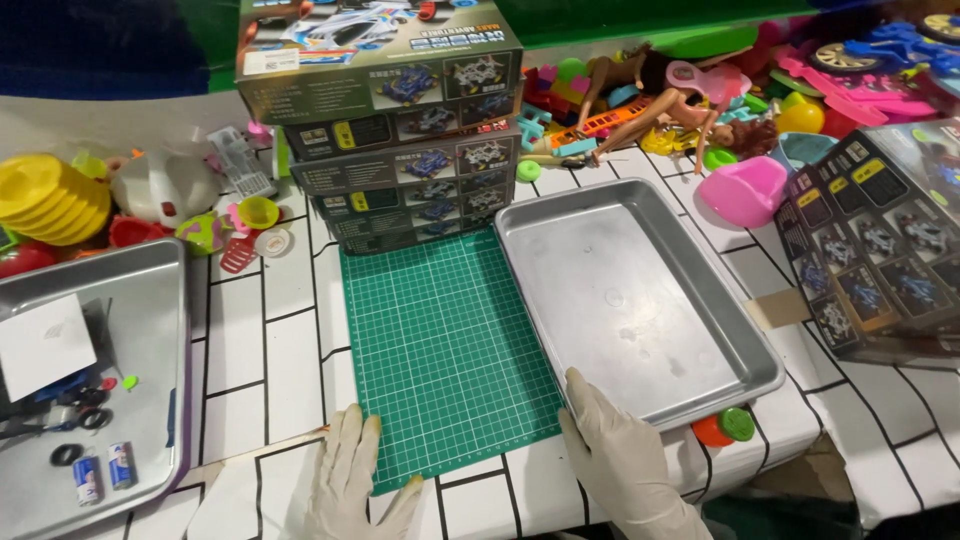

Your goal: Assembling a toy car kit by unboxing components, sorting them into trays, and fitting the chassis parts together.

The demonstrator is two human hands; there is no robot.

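Note:
Both of my hands wear pale rubber gloves. My left hand [355,478] lies flat with fingers apart at the near left corner of a green cutting mat [440,340]. My right hand [612,450] rests at the mat's near right corner, its fingertips touching the front rim of an empty metal tray [745,372]. Neither hand holds anything. Behind the mat stands a stack of several toy car kit boxes [400,130].
A second metal tray [160,300] at the left holds small black tyres, two batteries [104,470] and a white card. Toys are heaped along the back: yellow cups [50,200], dolls [660,100], a pink potty [745,190]. Another kit box [880,250] stands at the right.

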